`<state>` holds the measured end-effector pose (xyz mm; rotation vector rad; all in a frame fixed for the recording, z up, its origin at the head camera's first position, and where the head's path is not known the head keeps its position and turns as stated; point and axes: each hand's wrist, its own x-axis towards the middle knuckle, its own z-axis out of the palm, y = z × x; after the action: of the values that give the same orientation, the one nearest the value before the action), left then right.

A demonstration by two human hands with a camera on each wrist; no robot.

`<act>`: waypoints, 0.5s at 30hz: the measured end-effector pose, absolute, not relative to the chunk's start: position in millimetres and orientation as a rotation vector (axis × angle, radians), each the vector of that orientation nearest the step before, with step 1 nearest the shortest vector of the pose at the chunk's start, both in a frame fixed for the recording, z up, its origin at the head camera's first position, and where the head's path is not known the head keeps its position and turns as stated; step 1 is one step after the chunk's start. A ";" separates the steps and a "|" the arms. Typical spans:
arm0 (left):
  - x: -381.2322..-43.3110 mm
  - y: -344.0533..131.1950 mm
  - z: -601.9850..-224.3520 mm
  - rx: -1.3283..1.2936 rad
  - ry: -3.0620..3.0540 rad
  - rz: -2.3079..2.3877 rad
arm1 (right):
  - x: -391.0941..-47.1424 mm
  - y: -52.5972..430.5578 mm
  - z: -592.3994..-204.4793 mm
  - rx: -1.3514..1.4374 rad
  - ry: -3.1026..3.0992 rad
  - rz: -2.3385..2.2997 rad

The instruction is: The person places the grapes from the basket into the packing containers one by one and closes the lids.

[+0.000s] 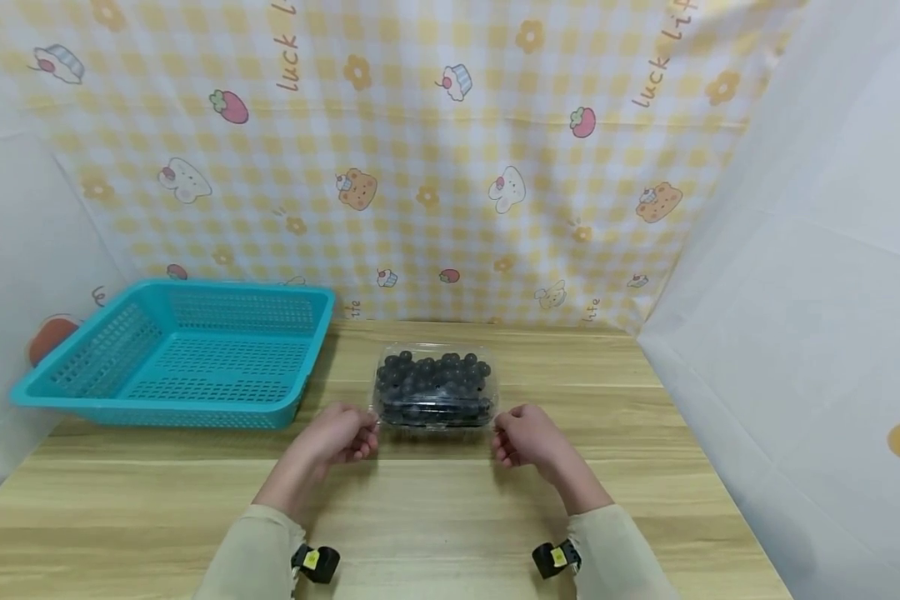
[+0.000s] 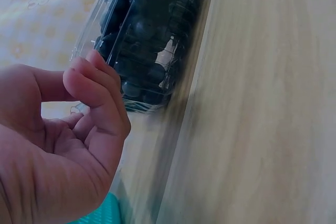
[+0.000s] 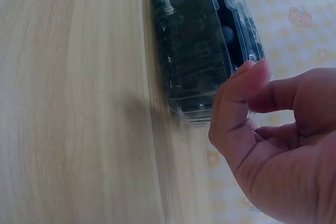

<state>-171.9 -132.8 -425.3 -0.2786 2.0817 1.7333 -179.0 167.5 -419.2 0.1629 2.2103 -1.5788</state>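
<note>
A clear plastic clamshell box (image 1: 435, 417) filled with dark round fruit (image 1: 433, 379), like black grapes, sits on the wooden table in the head view. At its near left corner my left hand (image 1: 342, 432) pinches the rim between thumb and curled fingers. My right hand (image 1: 527, 435) pinches the rim at the near right corner in the same way. The left wrist view shows the box's side (image 2: 149, 35) beyond the left fingertips (image 2: 94, 59). From the right wrist, the lid edge (image 3: 239, 35) runs to the right fingertips (image 3: 257, 72).
A turquoise plastic basket (image 1: 195, 412) with perforated walls stands at the back left of the wooden table (image 1: 435, 517). Behind the table hangs a yellow checked cloth (image 1: 427, 242). White sheeting (image 1: 810, 275) closes off the right side.
</note>
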 end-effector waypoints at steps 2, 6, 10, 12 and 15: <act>-175.2 -131.5 -424.1 -0.279 2.082 1.726 | -180.1 168.8 -418.7 0.161 2.209 -1.579; -179.0 -129.4 -422.4 -0.277 2.084 1.700 | -181.7 171.2 -418.0 0.160 2.215 -1.556; -178.9 -128.7 -419.3 -0.257 2.095 1.657 | -182.0 172.9 -415.0 0.153 2.219 -1.511; -177.7 -128.7 -417.1 -0.236 2.108 1.632 | -182.3 174.0 -413.8 0.138 2.227 -1.485; -175.1 -129.3 -413.7 -0.191 2.129 1.582 | -182.4 176.2 -411.4 0.126 2.230 -1.455</act>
<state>-175.1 -129.3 -413.7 -0.1908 2.1285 1.5825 -182.4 176.2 -411.4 0.1256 2.2301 -1.4549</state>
